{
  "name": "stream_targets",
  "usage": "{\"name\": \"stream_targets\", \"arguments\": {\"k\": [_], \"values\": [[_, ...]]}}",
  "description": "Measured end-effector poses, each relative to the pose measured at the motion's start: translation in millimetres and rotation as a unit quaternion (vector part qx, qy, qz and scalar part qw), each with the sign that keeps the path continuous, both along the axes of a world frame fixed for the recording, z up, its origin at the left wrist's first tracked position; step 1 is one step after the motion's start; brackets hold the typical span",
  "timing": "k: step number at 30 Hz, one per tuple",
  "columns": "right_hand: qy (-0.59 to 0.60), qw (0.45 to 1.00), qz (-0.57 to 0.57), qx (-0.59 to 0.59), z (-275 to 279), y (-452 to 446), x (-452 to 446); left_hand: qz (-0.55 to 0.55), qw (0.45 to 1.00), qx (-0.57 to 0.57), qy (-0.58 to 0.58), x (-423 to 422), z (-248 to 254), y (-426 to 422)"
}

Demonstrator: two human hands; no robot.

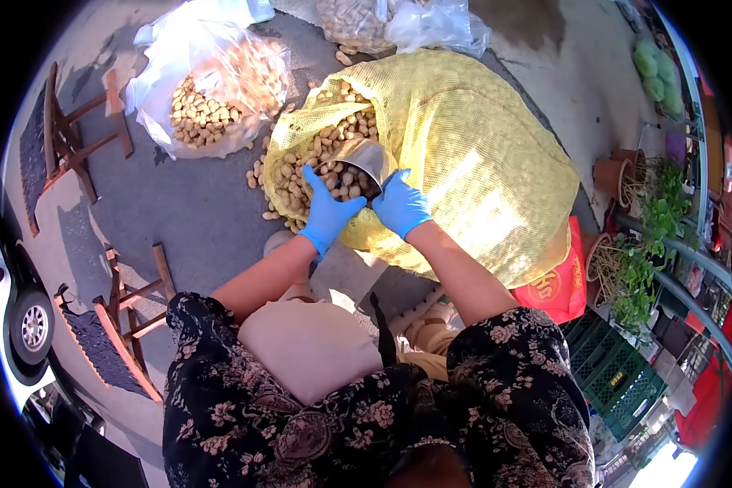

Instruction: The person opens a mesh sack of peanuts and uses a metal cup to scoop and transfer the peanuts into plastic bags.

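A shiny metal bowl (364, 152) is tilted on its side in the mouth of a yellow mesh sack (472, 154), with unshelled peanuts (348, 180) inside it. My left hand (328, 213), in a blue glove, grips the bowl's near left side, the thumb toward the middle. Also gloved in blue, my right hand (401, 205) is closed on the bowl's right rim. Some fingertips are hidden behind the bowl and peanuts. More peanuts spill from the sack's opening onto the ground.
A clear plastic bag of peanuts (203, 114) stands at the upper left, and another bag (354, 24) lies behind the sack. Wooden folding stools (126, 313) are on the left. Potted plants (614, 179), a red bag (557, 281) and green crates (618, 382) line the right.
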State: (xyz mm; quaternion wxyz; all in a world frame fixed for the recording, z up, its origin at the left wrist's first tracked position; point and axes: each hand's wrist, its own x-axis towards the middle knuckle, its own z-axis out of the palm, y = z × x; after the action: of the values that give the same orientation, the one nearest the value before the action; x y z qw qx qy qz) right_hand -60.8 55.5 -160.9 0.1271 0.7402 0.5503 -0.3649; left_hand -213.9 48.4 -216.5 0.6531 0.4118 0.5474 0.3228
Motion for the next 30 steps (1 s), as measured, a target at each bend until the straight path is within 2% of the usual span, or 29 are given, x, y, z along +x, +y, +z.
{"name": "stream_targets", "arguments": {"k": [1, 5, 8, 10, 11, 14, 15, 17, 21, 22, 24, 25, 28, 30], "values": [[-0.007, 0.999, -0.026, -0.023, 0.6, 4.3, 4.0, -0.013, 0.997, -0.053, -0.053, 0.4, 17.4, 14.6], [0.082, 0.995, -0.052, -0.02, 12.5, 19.0, 25.0, -0.173, 0.985, -0.007, 0.005, -14.8, 67.3, 52.4], [0.198, 0.956, -0.184, -0.117, 28.6, 30.4, 34.9, -0.109, 0.99, -0.016, -0.084, -47.8, 76.8, 74.5], [0.264, 0.92, -0.256, -0.135, 23.0, 32.4, 40.8, -0.03, 0.995, 0.055, -0.073, -73.4, 70.9, 84.2], [0.291, 0.906, -0.274, -0.138, 29.8, 35.8, 37.6, -0.026, 0.992, 0.125, 0.003, -85.7, 69.4, 89.3], [0.352, 0.878, -0.309, -0.102, 36.7, 50.5, 15.0, 0.147, 0.945, 0.233, 0.178, -115.5, 68.7, 92.8], [0.36, 0.874, -0.316, -0.085, 41.0, 54.1, 6.9, 0.194, 0.896, 0.318, 0.242, -124.2, 76.6, 96.1], [0.371, 0.875, -0.306, -0.052, 53.5, 62.0, -6.8, 0.276, 0.762, 0.47, 0.351, -136.5, 92.8, 107.3], [0.412, 0.869, -0.273, -0.018, 89.3, 86.2, -47.5, 0.282, 0.736, 0.426, 0.445, -166.1, 91.8, 138.6], [0.449, 0.854, -0.262, -0.019, 91.7, 93.0, -57.4, 0.275, 0.808, 0.369, 0.369, -173.9, 74.8, 148.3], [0.448, 0.87, -0.203, -0.038, 90.1, 115.2, -77.2, 0.25, 0.915, 0.246, 0.197, -193.3, 41.8, 164.7], [0.416, 0.895, -0.16, -0.019, 94.3, 129.1, -90.1, 0.31, 0.913, 0.231, 0.131, -189.3, 53.9, 171.9], [0.367, 0.927, -0.049, 0.055, 100.7, 169.0, -130.6, 0.356, 0.924, 0.121, -0.067, -202.8, 108.5, 176.0], [0.374, 0.927, -0.019, 0.027, 93.5, 194.2, -150.1, 0.325, 0.933, 0.088, -0.128, -214.6, 132.0, 178.0]]}}
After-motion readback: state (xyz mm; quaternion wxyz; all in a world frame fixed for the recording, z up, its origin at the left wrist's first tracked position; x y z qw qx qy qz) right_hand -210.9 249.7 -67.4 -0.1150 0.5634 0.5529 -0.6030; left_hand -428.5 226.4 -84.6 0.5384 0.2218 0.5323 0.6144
